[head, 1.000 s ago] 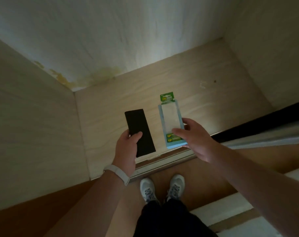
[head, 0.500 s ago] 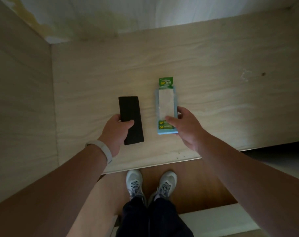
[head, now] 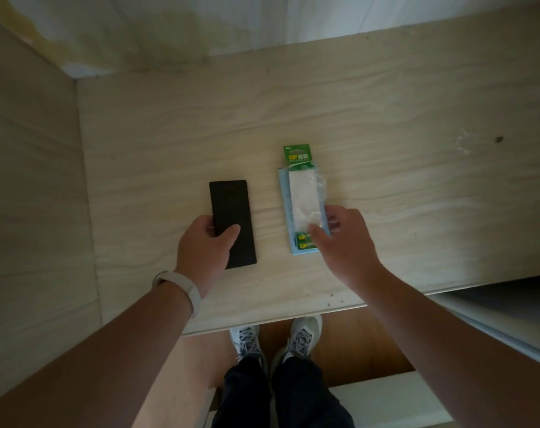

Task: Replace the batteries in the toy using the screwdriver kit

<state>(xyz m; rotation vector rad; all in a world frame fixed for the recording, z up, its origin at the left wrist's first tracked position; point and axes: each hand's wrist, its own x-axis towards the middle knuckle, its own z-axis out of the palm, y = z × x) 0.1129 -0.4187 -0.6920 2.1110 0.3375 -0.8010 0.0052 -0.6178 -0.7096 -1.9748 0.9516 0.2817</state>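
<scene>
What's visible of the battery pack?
The battery pack is a long, narrow blister pack. It has a green GP-printed card at the far end, clear crinkled plastic over a white middle, and green GP labels at the near end. A pale blue border may be its backing or something beneath; unclear. It appears to lie flat on the wooden surface, long axis pointing away from the person, right of the case and apart from it. The right hand pinches its near right corner, thumb on top.

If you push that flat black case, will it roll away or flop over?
Probably neither. The black case looks flat against the wooden shelf, so it should slide, not roll. Its straight edges suggest it is stiff. The left hand grips its near end, pinning it.
</scene>
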